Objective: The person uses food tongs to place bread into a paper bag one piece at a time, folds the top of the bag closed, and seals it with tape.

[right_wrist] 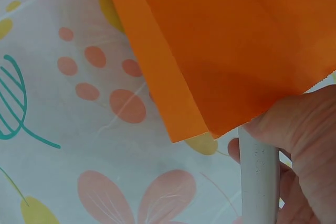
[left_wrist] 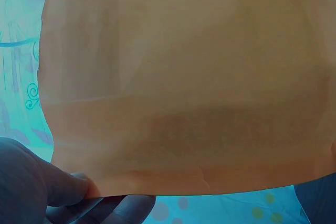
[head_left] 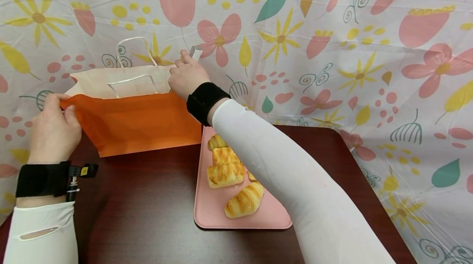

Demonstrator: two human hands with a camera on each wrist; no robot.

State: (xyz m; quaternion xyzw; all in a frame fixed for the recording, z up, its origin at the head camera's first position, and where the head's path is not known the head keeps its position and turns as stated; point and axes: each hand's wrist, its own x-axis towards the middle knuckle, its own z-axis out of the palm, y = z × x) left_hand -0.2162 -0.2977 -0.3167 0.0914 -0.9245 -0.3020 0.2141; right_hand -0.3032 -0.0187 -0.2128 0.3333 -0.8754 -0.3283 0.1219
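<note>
An orange paper bag (head_left: 144,120) with a cream inside and white handles (head_left: 136,78) has its mouth spread between my two hands. My left hand (head_left: 55,126) pinches its left corner, thumb over the rim; the left wrist view shows the bag's side panel (left_wrist: 184,66) above those fingers. At the right end of the rim, my right hand (head_left: 188,75) grips the bag and also a pair of tongs (head_left: 196,52), whose bent metal end sticks out past the fingers. A grey-white arm of the tongs (right_wrist: 260,177) lies under the thumb in the right wrist view.
Right of the bag is a pink tray (head_left: 210,214) on the dark table (head_left: 148,206). A roll (head_left: 244,200), a square pull-apart bread (head_left: 225,169) and more bread lie on it, partly behind my right sleeve. Flower-patterned cloth (head_left: 281,17) hangs close behind.
</note>
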